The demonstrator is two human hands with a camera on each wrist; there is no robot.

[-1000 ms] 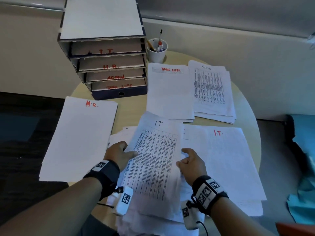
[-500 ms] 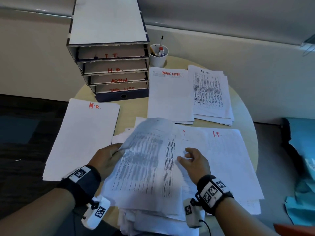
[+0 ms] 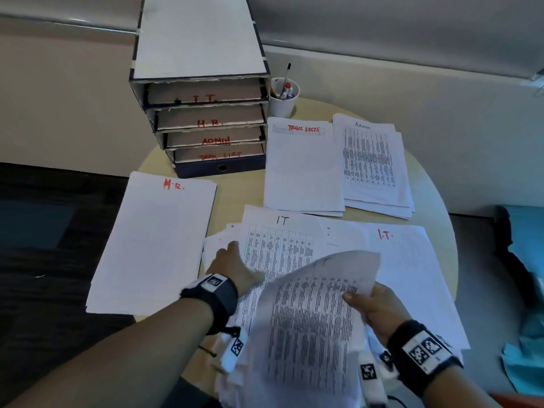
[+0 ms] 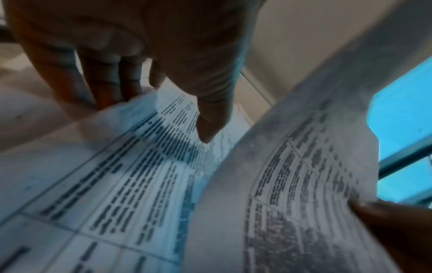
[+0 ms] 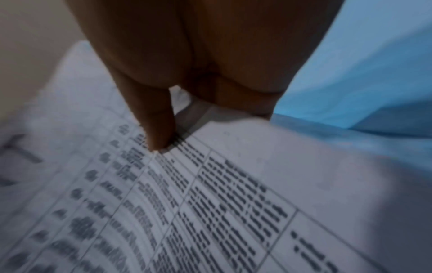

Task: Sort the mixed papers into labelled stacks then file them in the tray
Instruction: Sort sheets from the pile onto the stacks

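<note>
A printed white sheet with dense table text [image 3: 312, 316] is held lifted and curled over the round beige table [image 3: 232, 195], pinched at its right edge by the right hand [image 3: 374, 307]. The left hand [image 3: 235, 269] is laid on the unsorted white paper pile topped by a sheet marked IT [image 3: 279, 245]. White stacks lettered H.R. [image 3: 153, 242], I.T. [image 3: 412, 260], Task Lists [image 3: 303, 169] and Admin [image 3: 374, 163] are spread on the table. A grey four-tier cardboard filing tray with red labels [image 3: 206, 119] is stood at the back, a white cup of pens [image 3: 282, 98] just beside it
</note>
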